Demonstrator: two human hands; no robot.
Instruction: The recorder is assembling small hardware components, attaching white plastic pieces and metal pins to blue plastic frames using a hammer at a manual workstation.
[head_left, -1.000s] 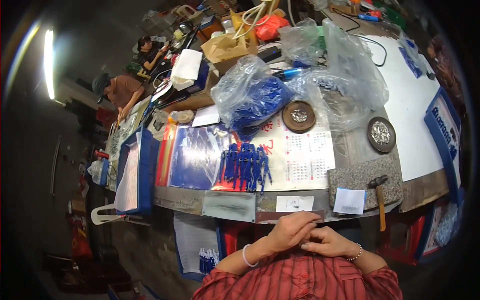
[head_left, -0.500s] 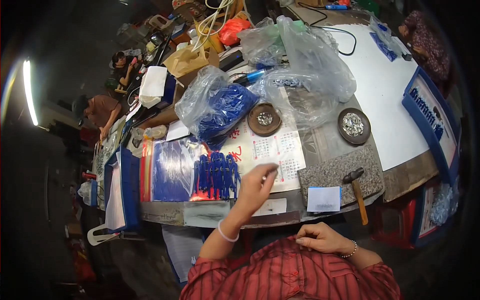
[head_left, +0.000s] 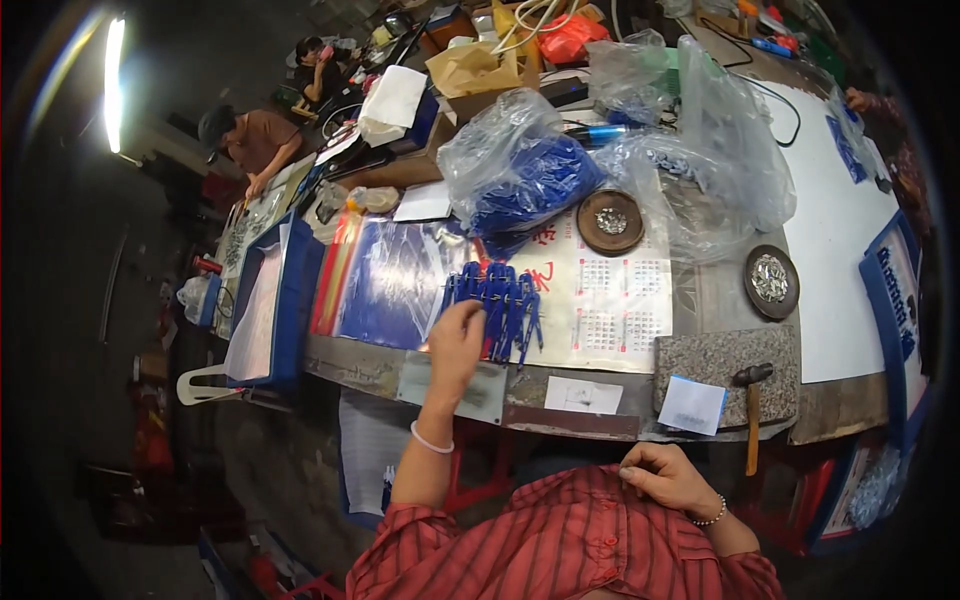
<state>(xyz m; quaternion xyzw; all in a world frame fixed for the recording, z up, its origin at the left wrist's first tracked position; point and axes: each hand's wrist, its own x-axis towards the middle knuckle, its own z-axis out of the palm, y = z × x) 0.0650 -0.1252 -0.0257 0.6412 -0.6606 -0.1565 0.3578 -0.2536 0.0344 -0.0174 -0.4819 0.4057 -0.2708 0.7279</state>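
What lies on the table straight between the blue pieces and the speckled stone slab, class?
In the head view, only the calendar sheet, its right part, shows between the blue pieces and the speckled stone slab.

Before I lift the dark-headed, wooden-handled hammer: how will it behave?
The hammer is likely head-heavy: its metal head looks thick beside the slim wooden handle. Probably stiff, since the handle looks straight. It might tip if the handle end is pressed, as that end juts past the speckled grey stone slab.
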